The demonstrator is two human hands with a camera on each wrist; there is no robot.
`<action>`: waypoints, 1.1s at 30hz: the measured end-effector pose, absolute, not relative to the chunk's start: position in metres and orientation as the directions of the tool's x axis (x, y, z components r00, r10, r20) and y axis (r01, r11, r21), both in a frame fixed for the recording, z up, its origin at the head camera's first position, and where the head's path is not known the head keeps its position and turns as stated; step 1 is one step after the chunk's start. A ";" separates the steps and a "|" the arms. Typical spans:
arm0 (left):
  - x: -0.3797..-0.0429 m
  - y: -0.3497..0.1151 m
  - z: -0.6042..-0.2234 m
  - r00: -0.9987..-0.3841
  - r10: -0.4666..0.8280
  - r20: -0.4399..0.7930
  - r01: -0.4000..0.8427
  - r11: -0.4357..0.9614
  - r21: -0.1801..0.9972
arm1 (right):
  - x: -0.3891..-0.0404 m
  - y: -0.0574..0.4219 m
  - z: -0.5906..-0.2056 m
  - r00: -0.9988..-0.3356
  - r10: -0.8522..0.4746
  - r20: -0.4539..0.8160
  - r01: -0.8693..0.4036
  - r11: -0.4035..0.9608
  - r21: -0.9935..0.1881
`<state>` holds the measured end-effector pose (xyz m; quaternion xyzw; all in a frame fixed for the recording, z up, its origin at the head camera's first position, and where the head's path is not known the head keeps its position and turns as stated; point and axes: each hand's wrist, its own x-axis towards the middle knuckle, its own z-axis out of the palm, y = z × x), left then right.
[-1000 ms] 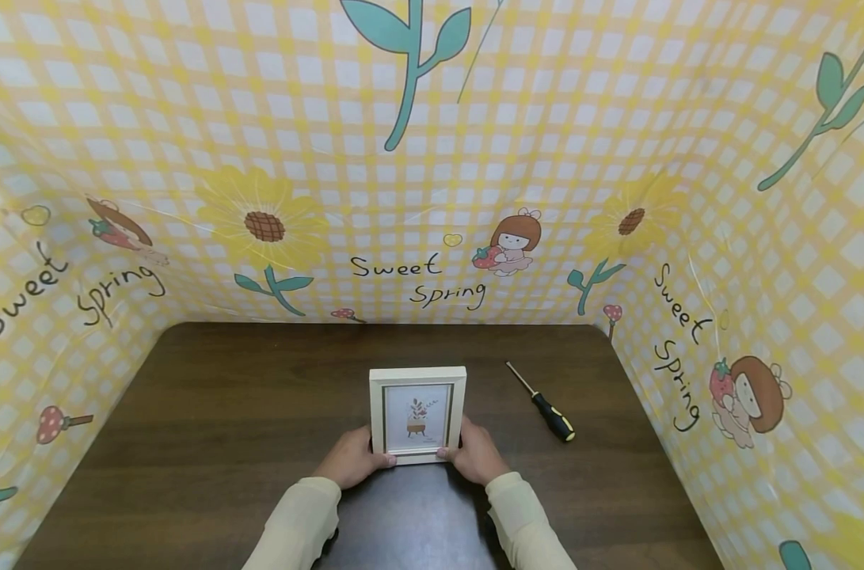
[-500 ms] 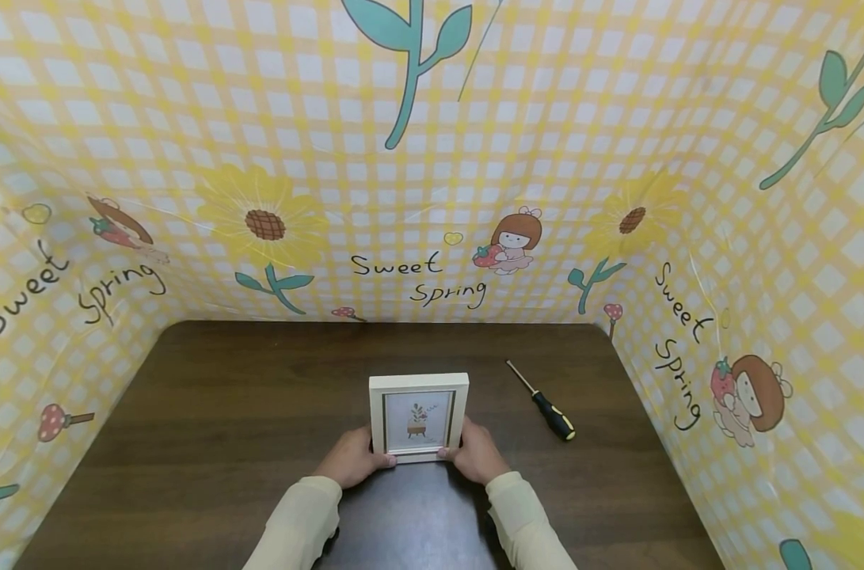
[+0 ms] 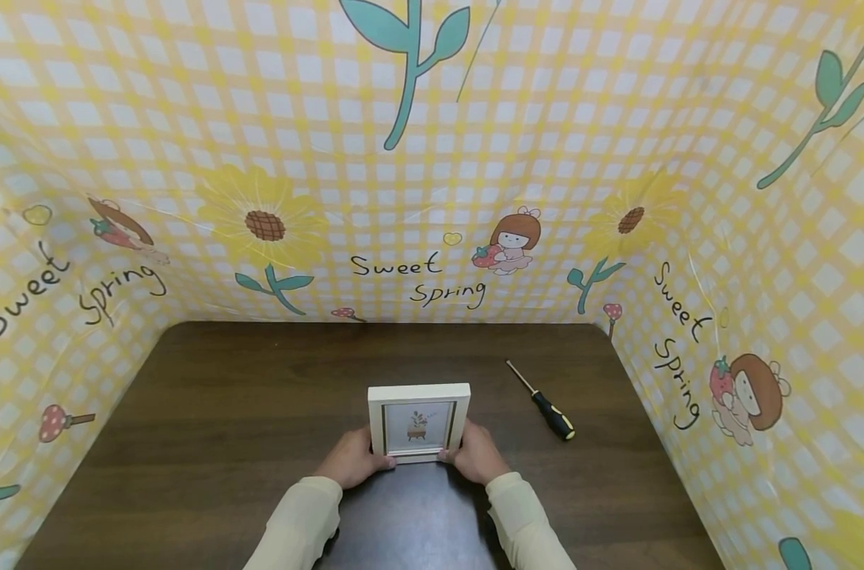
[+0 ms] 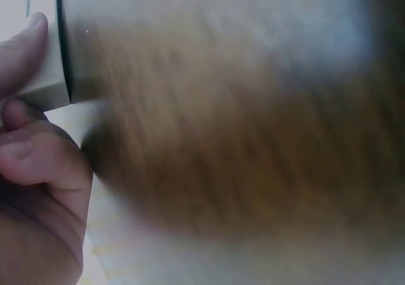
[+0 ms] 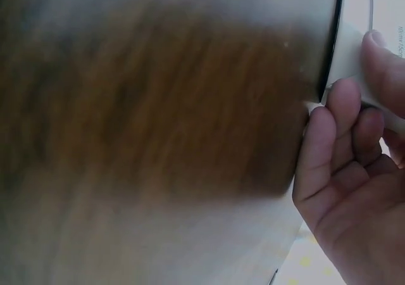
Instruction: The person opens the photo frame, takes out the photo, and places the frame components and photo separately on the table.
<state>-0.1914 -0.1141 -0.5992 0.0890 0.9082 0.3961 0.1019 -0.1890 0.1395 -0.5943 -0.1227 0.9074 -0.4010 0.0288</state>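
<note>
A white picture frame (image 3: pixel 418 391) with a potted-plant print stands on its lower edge at the middle of the dark wooden table (image 3: pixel 225 412), facing the head camera. My left hand (image 3: pixel 349 459) grips its lower left corner, thumb on the front. At the lower right corner my right hand (image 3: pixel 480 455) holds it the same way. In the left wrist view the thumb (image 4: pixel 25 50) lies on the white border, with curled fingers (image 4: pixel 47 158) below the corner. The right wrist view shows the thumb (image 5: pixel 383 69) on the front and fingers (image 5: pixel 316 145) at the edge.
A screwdriver (image 3: pixel 553 415) with a black and yellow handle lies to the right of the picture frame, its tip pointing away to the back left. Yellow checked cloth (image 3: pixel 432 182) with printed flowers and lettering surrounds the table at the back and both sides.
The picture frame's top edge has tipped toward me, so more of its top side shows and the print looks shorter. Both hands keep their grip at the lower corners; the screwdriver is unmoved.
</note>
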 end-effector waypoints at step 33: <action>-0.185 -0.114 -0.599 -0.959 0.280 -0.048 0.150 0.642 0.752 | -0.184 0.141 -0.590 -0.956 -0.283 0.073 -0.249 0.657 -0.711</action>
